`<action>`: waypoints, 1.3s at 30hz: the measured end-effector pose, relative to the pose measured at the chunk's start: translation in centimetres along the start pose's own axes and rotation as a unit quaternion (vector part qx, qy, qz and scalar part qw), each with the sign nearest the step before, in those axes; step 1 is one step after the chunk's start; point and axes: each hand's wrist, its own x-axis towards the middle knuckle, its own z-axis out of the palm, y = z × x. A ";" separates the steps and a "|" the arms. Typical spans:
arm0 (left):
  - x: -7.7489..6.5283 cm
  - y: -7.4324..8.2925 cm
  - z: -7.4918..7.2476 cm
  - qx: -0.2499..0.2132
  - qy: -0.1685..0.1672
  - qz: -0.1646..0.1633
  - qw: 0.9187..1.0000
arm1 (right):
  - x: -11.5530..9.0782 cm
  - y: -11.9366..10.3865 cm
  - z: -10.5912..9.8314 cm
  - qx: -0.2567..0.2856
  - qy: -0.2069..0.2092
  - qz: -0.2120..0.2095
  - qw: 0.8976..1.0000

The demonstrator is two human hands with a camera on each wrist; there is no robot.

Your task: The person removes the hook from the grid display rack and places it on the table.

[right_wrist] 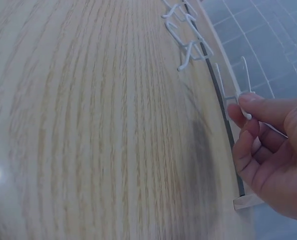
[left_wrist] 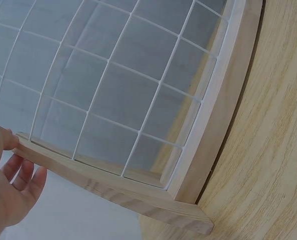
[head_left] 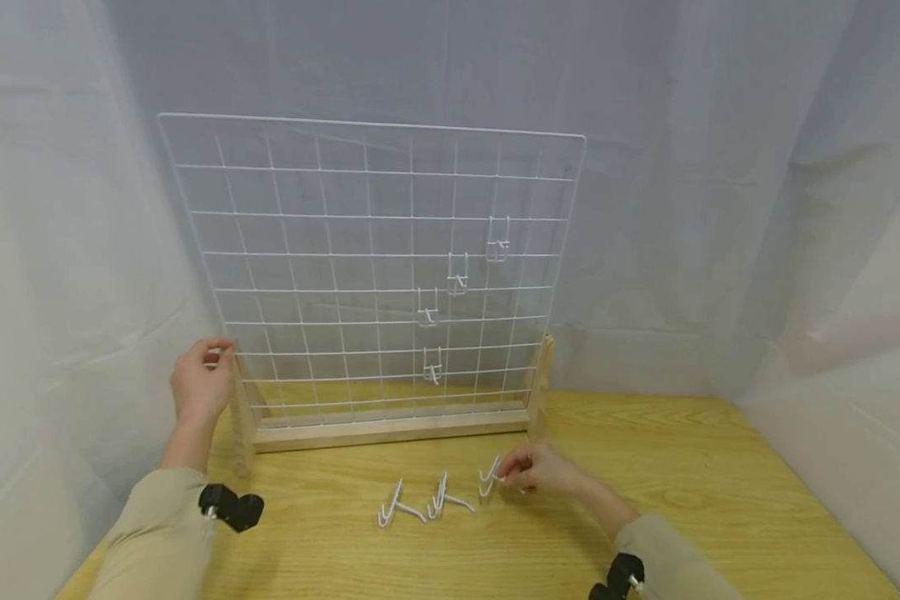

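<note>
A white wire grid panel [head_left: 367, 172] stands upright in a wooden stand [head_left: 390, 431]. At the top of the stand's left post [left_wrist: 58, 165], my left hand [head_left: 202, 382] grips the wood between thumb and fingers. Just above the table, in front of the stand's right end, my right hand [head_left: 546, 468] pinches a white wire hook [head_left: 489, 477] by its arm. Its two curved prongs point away from the fingers in the right wrist view. Left of that hand, two similar hooks, one [head_left: 396, 502] beside the other [head_left: 440, 497], lie on the table.
Several white hooks hang on the grid's right half, the highest hook [head_left: 498, 245] nearest the right edge and the lowest hook [head_left: 432, 370] near the base. Pale sheeting [head_left: 682, 250] surrounds the wooden table [head_left: 645, 450] at the back and sides.
</note>
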 end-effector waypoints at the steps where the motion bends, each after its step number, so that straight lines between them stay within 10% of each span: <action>1: 0.0 0.0 0.0 0.000 -0.001 0.000 1.000 | 0.0 0.0 0.0 0.000 -0.002 -0.002 1.000; 39: 0.1 0.0 0.1 -0.002 0.008 0.005 1.000 | 0.5 1.4 1.3 0.009 -0.004 0.041 0.999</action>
